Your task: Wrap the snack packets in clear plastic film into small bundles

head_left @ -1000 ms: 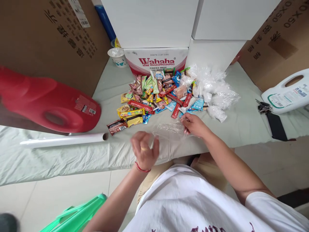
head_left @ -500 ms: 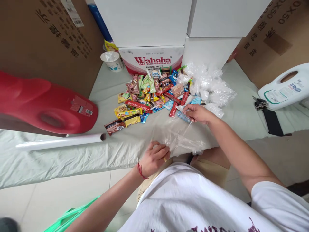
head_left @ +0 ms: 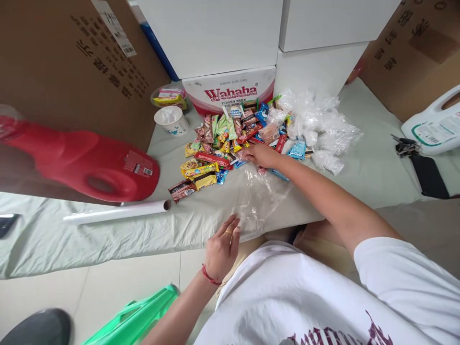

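My left hand (head_left: 223,247) rests at the front edge of the cloth-covered table. Its fingers are stretched out, their tips at the corner of a thin clear plastic bag (head_left: 260,196) spread on the cloth. Further back, my right hand (head_left: 263,155) reaches into the front of a heap of wrapped snacks (head_left: 223,127). Its fingers are bent together and pointing down; whatever is between them is hidden. Near its fingertips lie a red stick packet (head_left: 214,160) and small yellow packets (head_left: 225,145). Several crumpled clear plastic bags (head_left: 323,127) are bunched right of the heap.
A red jug (head_left: 118,177) and a white tube (head_left: 118,212) lie at left. Behind them stand a paper cup (head_left: 171,120) and a Wahaha carton (head_left: 230,91). At right are keys (head_left: 406,146), a black phone (head_left: 429,176) and a white jug (head_left: 434,127). A green bag (head_left: 140,314) is below.
My right hand has left the clear bag's edge and moved left and back into the snacks. My left hand's fingers have straightened. The bag now lies flatter.
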{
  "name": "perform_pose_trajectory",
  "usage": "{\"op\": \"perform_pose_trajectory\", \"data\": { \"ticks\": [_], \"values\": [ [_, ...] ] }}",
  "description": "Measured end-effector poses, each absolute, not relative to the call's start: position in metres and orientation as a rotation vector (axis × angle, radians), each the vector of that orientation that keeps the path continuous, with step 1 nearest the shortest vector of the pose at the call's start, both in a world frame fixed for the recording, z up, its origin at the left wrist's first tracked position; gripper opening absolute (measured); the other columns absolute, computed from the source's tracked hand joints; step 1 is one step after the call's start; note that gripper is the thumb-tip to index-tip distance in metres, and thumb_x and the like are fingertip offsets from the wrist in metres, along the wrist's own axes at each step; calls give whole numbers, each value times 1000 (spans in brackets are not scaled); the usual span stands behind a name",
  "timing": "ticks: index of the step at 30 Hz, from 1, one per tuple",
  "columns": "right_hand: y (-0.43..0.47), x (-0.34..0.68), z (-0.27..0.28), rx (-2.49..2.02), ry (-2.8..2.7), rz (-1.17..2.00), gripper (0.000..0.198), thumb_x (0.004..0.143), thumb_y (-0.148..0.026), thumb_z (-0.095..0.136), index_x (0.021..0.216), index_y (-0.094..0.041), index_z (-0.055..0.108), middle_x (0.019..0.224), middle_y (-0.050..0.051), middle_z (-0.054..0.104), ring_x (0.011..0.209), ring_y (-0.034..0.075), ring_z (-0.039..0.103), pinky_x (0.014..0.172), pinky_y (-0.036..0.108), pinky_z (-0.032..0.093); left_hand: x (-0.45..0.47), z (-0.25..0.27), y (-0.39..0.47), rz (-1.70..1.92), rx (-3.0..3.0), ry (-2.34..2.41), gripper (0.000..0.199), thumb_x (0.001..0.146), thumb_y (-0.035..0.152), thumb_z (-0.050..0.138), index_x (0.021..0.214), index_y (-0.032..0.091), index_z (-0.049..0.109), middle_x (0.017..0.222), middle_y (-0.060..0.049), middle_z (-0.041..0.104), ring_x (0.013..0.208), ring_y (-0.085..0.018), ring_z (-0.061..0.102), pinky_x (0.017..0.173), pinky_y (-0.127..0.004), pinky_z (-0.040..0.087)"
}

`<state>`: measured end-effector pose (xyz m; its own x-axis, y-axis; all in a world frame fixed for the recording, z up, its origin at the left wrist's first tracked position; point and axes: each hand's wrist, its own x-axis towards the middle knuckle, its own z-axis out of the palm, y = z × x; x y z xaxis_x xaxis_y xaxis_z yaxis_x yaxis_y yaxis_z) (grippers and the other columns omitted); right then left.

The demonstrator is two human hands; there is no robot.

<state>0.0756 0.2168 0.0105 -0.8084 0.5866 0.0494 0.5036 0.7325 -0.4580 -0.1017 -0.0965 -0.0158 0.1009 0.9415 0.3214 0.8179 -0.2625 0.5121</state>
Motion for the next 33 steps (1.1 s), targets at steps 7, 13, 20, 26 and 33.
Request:
{"op": "perform_pose_trajectory", "data": {
  "ticks": [7, 13, 20, 26, 33],
  "values": [
    [216, 66, 11, -871, -2809, 578, 21, 95, -17, 55, 103, -15, 75, 104, 8, 75, 92, 22, 61, 83, 28, 37, -73, 4, -65, 1135, 2650, 1674, 29, 94, 15, 59, 117, 26, 72, 112, -11, 76, 108, -27, 71, 89, -40, 59],
    [205, 73, 9, -916, -2806, 644, 21, 95, -17, 57, 103, -15, 76, 103, 8, 77, 93, 22, 63, 88, 30, 39, -34, 9, -29, 523, 2812, 1428, 27, 97, 11, 54, 118, 17, 69, 125, -15, 72, 120, -30, 65, 100, -48, 51],
    [201, 93, 9, -1006, -2712, 720, 21, 95, -18, 58, 102, -14, 77, 98, 9, 77, 88, 21, 64, 81, 29, 42, -62, -13, -29, 292, 2302, 2010, 37, 97, 40, 62, 127, 18, 66, 106, -15, 69, 98, -31, 65, 81, -43, 48],
    [195, 96, 17, -1177, -2671, 841, 25, 94, -18, 59, 112, -13, 75, 100, 9, 76, 89, 22, 65, 83, 30, 46, -83, -30, -22, 863, 1700, 2033, 14, 90, 20, 56, 94, 21, 68, 91, -7, 68, 76, -21, 65, 69, -31, 48],
    [100, 105, 76, -1042, -2336, 223, 34, 99, -16, 50, 128, -15, 67, 129, 17, 62, 120, 32, 54, 106, 48, 44, -80, -23, -19, 1041, 1325, 2000, 11, 83, 31, 64, 77, 22, 63, 74, -1, 65, 66, -17, 58, 65, -29, 44]
  ]
}}
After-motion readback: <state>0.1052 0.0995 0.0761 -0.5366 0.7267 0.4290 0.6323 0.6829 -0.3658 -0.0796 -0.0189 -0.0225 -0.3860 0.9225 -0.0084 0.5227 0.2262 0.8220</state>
